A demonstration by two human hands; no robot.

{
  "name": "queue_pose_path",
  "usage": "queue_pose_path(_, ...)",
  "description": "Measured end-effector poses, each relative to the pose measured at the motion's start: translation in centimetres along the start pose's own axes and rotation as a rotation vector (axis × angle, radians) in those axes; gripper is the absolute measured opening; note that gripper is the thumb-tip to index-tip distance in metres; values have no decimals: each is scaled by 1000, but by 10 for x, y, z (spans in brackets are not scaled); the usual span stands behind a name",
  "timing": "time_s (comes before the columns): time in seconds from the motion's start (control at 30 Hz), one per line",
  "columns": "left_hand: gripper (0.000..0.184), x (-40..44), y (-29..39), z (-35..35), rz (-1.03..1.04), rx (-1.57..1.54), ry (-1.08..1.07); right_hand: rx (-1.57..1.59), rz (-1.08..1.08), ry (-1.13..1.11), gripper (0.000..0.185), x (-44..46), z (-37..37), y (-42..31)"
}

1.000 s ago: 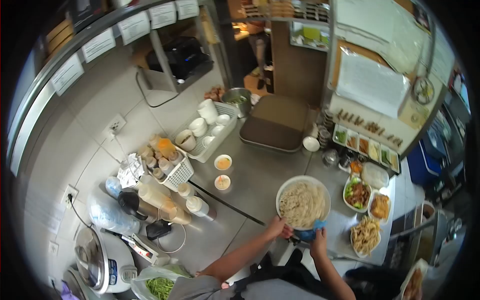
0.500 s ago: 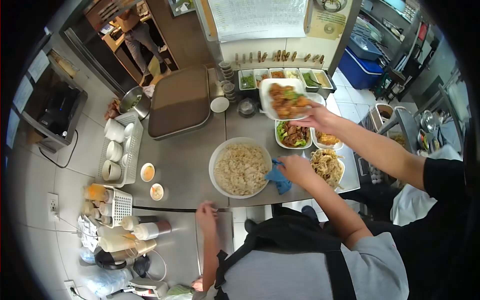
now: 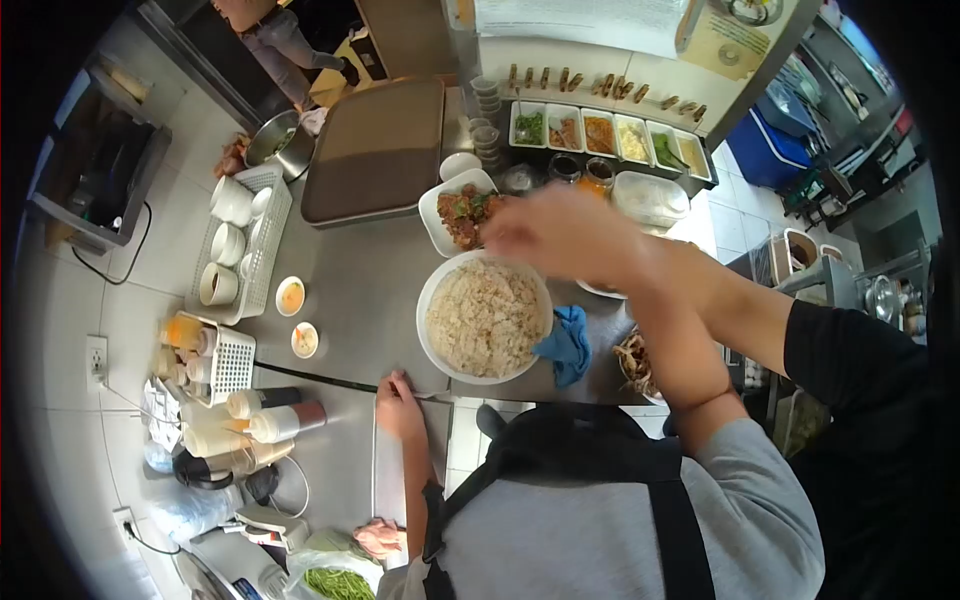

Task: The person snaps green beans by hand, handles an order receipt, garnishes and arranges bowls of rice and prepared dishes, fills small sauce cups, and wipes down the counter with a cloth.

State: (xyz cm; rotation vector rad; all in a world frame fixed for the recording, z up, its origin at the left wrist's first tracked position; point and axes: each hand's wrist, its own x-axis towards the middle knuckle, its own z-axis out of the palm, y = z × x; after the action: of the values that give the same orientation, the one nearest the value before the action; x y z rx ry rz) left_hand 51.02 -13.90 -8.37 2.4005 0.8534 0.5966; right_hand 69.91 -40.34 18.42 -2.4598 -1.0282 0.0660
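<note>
1. Head view: a round white bowl (image 3: 424,330) sits near the front edge of the steel counter (image 3: 350,270), in front of the person. It is filled almost to the rim with rice-like food (image 3: 480,320), off-white to beige, grainy and loosely clumped, its surface uneven and flecked with slightly darker bits.
2. Just beyond the bowl, towards its far left, a white dish (image 3: 432,212) with rounded corners carries browned pieces (image 3: 462,220), reddish and glossy, dotted with green. Its right part is covered by a hand; whether dish and bowl touch, I cannot tell.
3. The right hand (image 3: 570,235) is blurred, over the far right side of the bowl and close to the dish. I cannot tell whether it grips anything.
4. The left hand (image 3: 398,405) is at the counter's front edge, left of the bowl and apart from it, fingers loosely curled; I cannot tell whether it is fully closed.
5. A crumpled blue cloth (image 3: 567,348) lies against the bowl's right side.
6. A co-worker's forearm (image 3: 740,308), in a black sleeve (image 3: 840,345), reaches in from the right and passes behind the person's right arm; the co-worker's hand cannot be made out clearly.
7. Tangled brown strips of food (image 3: 635,362) show partly behind the right forearm, and a clear container (image 3: 650,198) stands farther back.
</note>
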Motion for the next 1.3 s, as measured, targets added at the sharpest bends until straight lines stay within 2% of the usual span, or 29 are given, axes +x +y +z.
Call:
queue_pose_path(0.03,30,0,0,1,13,10,8,77,113,50,28,9,-18,-2)
queue_pose_path(0.13,28,0,1,2,22,49,0,82,402,187,32,79,-50,54)
queue_pose_path(0.2,28,0,-14,10,70,4,55,99,494,255,33,113,-44,117)
queue_pose_path(0.23,28,1,-17,16,100,-28,81,-186,508,217,32,125,-38,157)
queue_pose_path(0.3,28,0,-16,15,32,-19,24,-666,464,71,30,106,-18,230)
queue_pose_path(0.37,28,3,-13,13,-2,5,27,-605,664,-12,33,76,1,319)
queue_pose_path(0.4,28,3,-10,13,3,23,50,-573,691,-159,44,55,-7,323)
queue_pose_path(0.43,29,1,-9,12,8,45,65,-543,768,-212,55,32,-11,336)
queue_pose_path(0.5,29,2,-10,15,16,93,77,-611,747,-150,61,8,-9,369)
queue_pose_path(0.6,29,3,-7,13,8,135,61,-364,866,-123,61,2,-8,362)
queue_pose_path(0.73,25,4,4,10,-44,116,6,-238,854,88,65,-1,31,356)
queue_pose_path(0.77,24,3,-1,12,-18,167,-13,-237,764,148,59,-2,39,353)
queue_pose_path(0.8,24,0,-10,19,-7,218,-3,-308,811,230,57,1,55,360)
queue_pose_path(0.87,22,3,-13,16,-37,238,26,-449,548,194,48,14,58,360)
queue_pose_path(0.9,21,3,-7,12,-54,199,13,-431,561,130,43,18,57,370)
queue_pose_path(0.93,21,2,-6,11,-52,160,33,-463,375,302,39,17,60,376)
queue_pose_path(0.97,22,2,-6,10,-39,123,36,-371,515,320,37,11,62,388)
queue_pose_path(1.03,23,5,-3,6,-83,136,16,-353,656,155,39,14,34,351)
queue_pose_path(1.1,24,2,-2,6,-96,140,-10,-357,651,87,32,20,33,373)
queue_pose_path(1.2,25,3,0,6,-91,137,-2,-464,501,229,28,25,33,381)
queue_pose_path(1.3,26,3,2,4,-86,148,-13,-529,470,350,29,21,42,368)
